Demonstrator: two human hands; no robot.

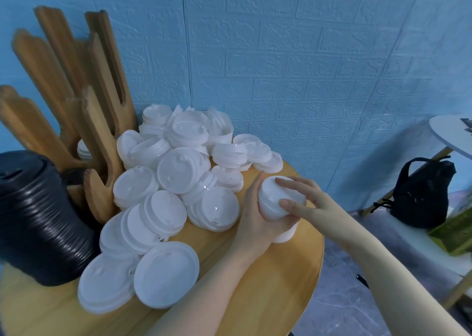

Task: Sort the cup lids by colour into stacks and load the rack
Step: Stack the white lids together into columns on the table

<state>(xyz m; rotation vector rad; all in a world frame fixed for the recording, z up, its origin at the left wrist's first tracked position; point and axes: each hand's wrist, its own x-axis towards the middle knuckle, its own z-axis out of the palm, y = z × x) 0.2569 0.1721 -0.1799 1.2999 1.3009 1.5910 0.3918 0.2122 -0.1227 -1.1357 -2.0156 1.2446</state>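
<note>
Both hands hold a short stack of white lids [274,195] near the right edge of the round wooden table [286,272]. My left hand [254,220] wraps round the stack's left side and base. My right hand [304,200] holds it from the right, fingers curled over its top and front. A big heap of loose white lids [176,177] covers the table's middle and back. A tall stack of black lids [38,220] stands at the left. The wooden rack [76,100] with tall slotted posts rises behind it, a few white lids [82,149] in one slot.
The blue brick-patterned wall [306,67] is right behind the table. On the right, a low white bench [413,246] carries a black bag [424,195] and a green box [454,233]. A white tabletop edge [452,136] juts in at the far right.
</note>
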